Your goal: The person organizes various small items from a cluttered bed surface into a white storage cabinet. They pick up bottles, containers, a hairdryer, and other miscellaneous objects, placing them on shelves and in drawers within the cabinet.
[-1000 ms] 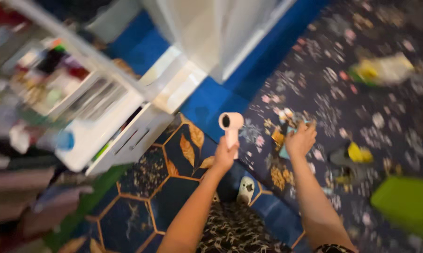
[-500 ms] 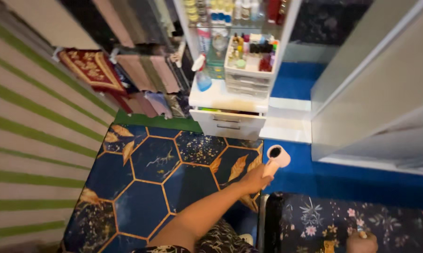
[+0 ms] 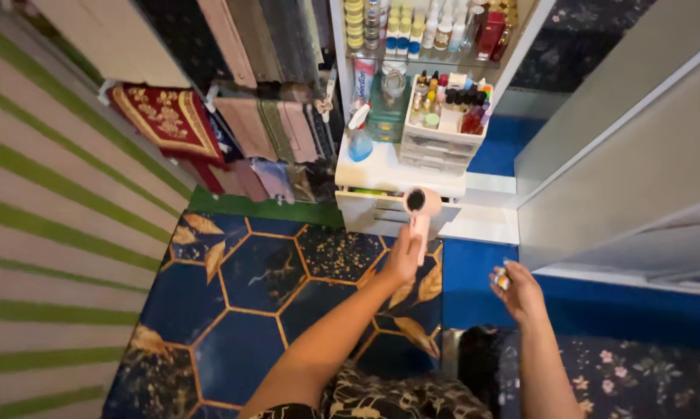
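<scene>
Dryer (image 3: 421,211) upright in left hand (image 3: 402,260), fist shut on handle.
Right hand (image 3: 515,289) at 3 o'clock pinches small item (image 3: 502,278); keep dryer clear of drawer (image 3: 381,211) at 12.

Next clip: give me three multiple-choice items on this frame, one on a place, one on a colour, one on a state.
1. Where is the hair dryer?
A. In the left hand, raised before the white drawer unit
B. Lying on the rug
C. On the top shelf

2. What colour is the hair dryer?
A. Black
B. Pale pink
C. Green

3. How is the right hand?
A. Flat on the floor
B. Empty and spread open
C. Closed around small colourful items

Key: 1 A, the left grip wraps the handle; 2 B, body and handle are pale pink; 3 C, fingers curl around the small bits.
</scene>
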